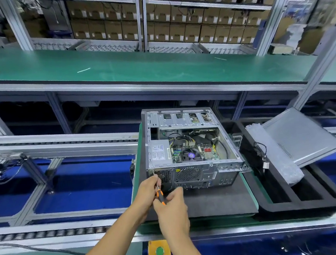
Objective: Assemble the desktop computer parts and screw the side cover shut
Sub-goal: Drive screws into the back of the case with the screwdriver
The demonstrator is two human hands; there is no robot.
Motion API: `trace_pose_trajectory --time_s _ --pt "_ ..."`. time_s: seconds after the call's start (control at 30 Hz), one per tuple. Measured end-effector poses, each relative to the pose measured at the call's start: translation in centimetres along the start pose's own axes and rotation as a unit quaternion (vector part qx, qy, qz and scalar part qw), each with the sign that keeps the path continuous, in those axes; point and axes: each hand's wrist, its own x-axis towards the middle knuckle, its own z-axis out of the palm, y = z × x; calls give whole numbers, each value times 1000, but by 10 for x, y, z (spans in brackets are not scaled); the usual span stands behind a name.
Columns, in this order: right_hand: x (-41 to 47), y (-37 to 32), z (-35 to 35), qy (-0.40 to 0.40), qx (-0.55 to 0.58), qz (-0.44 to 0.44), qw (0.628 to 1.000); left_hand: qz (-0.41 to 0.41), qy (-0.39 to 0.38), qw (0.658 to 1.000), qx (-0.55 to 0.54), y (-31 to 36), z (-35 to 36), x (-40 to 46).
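— Where is the computer case [190, 145] found?

— It is laid on its side on a dark grey foam mat [215, 202], a little toward three o'clock of the view's centre, with the open side turned up. The motherboard [193, 152], a CPU fan [191, 155] and the power supply [158, 153] at the nine o'clock end are exposed. The rear panel is faced toward the person.

— And the side cover?

— The side cover [302, 135] is seen at three o'clock of the case, tilted, leaning over a black foam tray [301, 199]. A bubble-wrap bag [274, 155] is lain across that tray beside it.

— How are the hands placed?

— A screwdriver [159, 190] with an orange and black handle is gripped by the right hand [172, 207], fingers curled round the handle. Its thin shaft is pinched near the tip by the left hand [148, 189], thumb and fingers closed on it. The tip is set against the rear panel's upper corner at the nine o'clock end, by the power supply grille.

— Anything else nearby?

— A yellow box with a green button [159, 252] is mounted at six o'clock. A green workbench [138, 69] is stretched across at twelve o'clock, with stacked cardboard boxes [175, 26] shelved behind it.
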Motion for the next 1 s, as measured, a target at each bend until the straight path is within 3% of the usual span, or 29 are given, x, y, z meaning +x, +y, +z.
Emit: trace_pose_trajectory --time_s 0.1,0.27,0.3,0.37,0.4,0.43,0.47,0.5,0.57,0.67,0.73,0.8,0.83,0.9,0.97,1.0 --pt "-3 -1 1 33 -159 -70 984 -10 -2 1000 -8 3 0 -1" --pt "3 3 4 21 -245 -153 957 -29 -27 999 -23 5 -1 -3" --pt "5 3 2 20 -206 -137 969 -29 -35 999 -24 5 -2 -3" --pt "14 4 0 -35 56 -5 998 -27 -43 998 -23 5 -5 -3" --pt "18 1 0 -88 231 96 964 -26 -43 998 -24 3 -5 -3" --pt "19 -1 -1 -133 362 179 905 -23 -40 999 -24 2 -5 -4" --pt "19 -2 -2 -160 423 225 863 -19 -36 999 -20 2 -4 -5" --pt "18 -4 -3 -172 431 239 853 -12 -31 999 -12 2 -3 -6" --pt "16 -3 -2 -163 382 217 883 0 -22 1000 4 4 -2 -7" --pt "6 2 3 -64 149 69 984 12 -22 1000 17 5 -2 -8" --pt "-2 10 10 -10 -38 -14 999 12 -29 999 27 7 -4 -8" --pt "-2 19 18 28 -90 -69 993 9 -52 998 43 9 -6 -9" --pt "0 20 20 26 -56 -67 996 9 -62 997 49 10 -7 -10" --pt "9 21 22 -46 161 34 985 12 -67 996 51 11 -10 -13" --pt "11 17 24 -162 416 194 874 14 -54 998 41 11 -14 -15" --pt "10 17 26 -199 484 239 818 19 -49 998 40 11 -15 -16"
